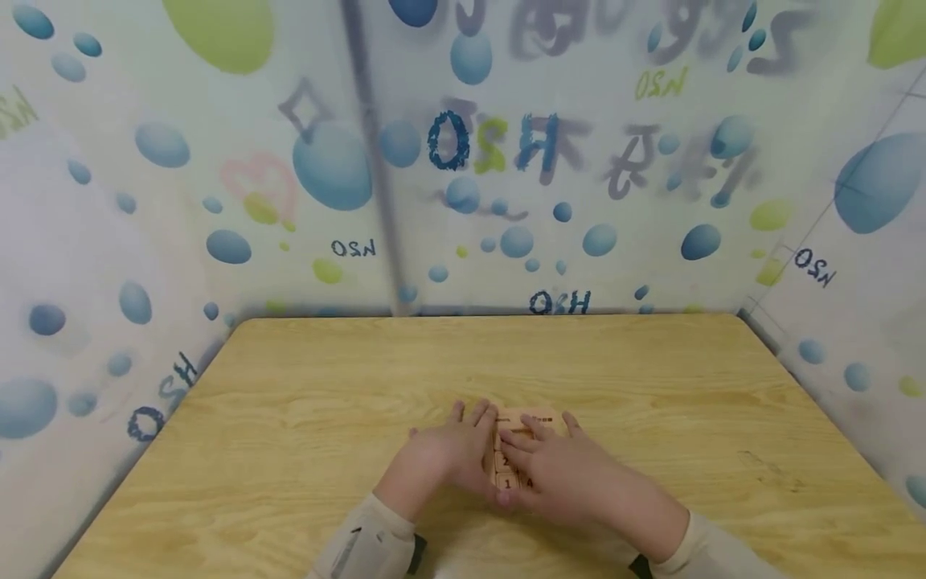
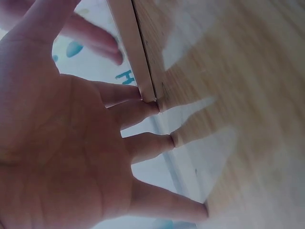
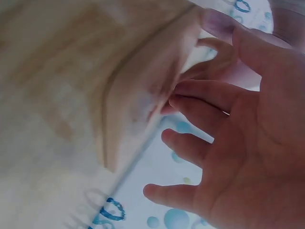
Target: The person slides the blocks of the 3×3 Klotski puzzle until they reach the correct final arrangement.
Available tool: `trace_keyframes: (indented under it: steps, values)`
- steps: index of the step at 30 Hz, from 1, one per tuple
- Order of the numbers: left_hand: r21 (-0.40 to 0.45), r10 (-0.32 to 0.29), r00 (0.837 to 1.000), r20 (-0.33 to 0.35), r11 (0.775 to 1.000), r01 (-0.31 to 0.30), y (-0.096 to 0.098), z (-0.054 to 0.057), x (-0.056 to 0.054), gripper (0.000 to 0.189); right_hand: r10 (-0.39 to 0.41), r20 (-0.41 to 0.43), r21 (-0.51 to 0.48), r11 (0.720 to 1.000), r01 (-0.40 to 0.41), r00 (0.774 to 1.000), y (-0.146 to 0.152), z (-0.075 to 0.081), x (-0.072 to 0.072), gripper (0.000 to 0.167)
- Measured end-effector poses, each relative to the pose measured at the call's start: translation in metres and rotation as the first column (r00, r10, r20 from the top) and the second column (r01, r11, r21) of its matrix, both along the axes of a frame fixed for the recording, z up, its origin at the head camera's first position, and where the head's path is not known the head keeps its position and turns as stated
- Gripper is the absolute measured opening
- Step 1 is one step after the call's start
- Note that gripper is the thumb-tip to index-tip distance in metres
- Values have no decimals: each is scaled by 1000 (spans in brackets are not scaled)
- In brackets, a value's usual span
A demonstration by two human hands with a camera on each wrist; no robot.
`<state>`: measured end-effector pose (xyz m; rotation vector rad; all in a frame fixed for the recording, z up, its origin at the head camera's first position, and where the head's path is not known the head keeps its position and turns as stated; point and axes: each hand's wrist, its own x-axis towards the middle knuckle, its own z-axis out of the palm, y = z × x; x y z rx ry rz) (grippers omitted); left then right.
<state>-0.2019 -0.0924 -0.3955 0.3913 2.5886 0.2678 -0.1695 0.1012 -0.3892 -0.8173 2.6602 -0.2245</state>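
A small wooden board with numbered tiles (image 1: 507, 482) lies on the table, partly covered by both hands. A "1" and a "2" show in the gap between them. The left hand (image 1: 463, 457) rests along the board's left side; in the left wrist view its spread, nearly straight fingers (image 2: 147, 145) touch the tabletop beside the board's edge (image 2: 136, 52). Over the board's right part lies the right hand (image 1: 571, 476), fingers spread. From the right wrist, its fingers (image 3: 188, 145) look loosely extended, two near the board's face (image 3: 126, 109). Its thumb is close to the left hand.
The wooden table (image 1: 325, 370) extends around the board on every side. Behind it and at both sides stand pale walls (image 1: 622, 265) printed with blue and green drops and lettering. Dark marks (image 1: 770, 470) show on the tabletop at right.
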Motion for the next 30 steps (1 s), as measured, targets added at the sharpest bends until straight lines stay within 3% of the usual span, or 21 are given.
trace_keyframes:
  steps: [7, 18, 30]
  values:
    - [18, 18, 1000, -3, 1000, -18, -2, -3, 1, 137, -41, 4, -13, 999, 41, 999, 12, -14, -2, 77]
    - [23, 23, 1000, 7, 999, -23, 2, 2, 1, 139, -126, -7, 52, 991, 126, 992, 40, -7, 2, 79]
    - [22, 29, 999, 17, 999, -29, 3, 0, 0, 140, -44, 41, 21, 999, 43, 998, 33, -6, 18, 79]
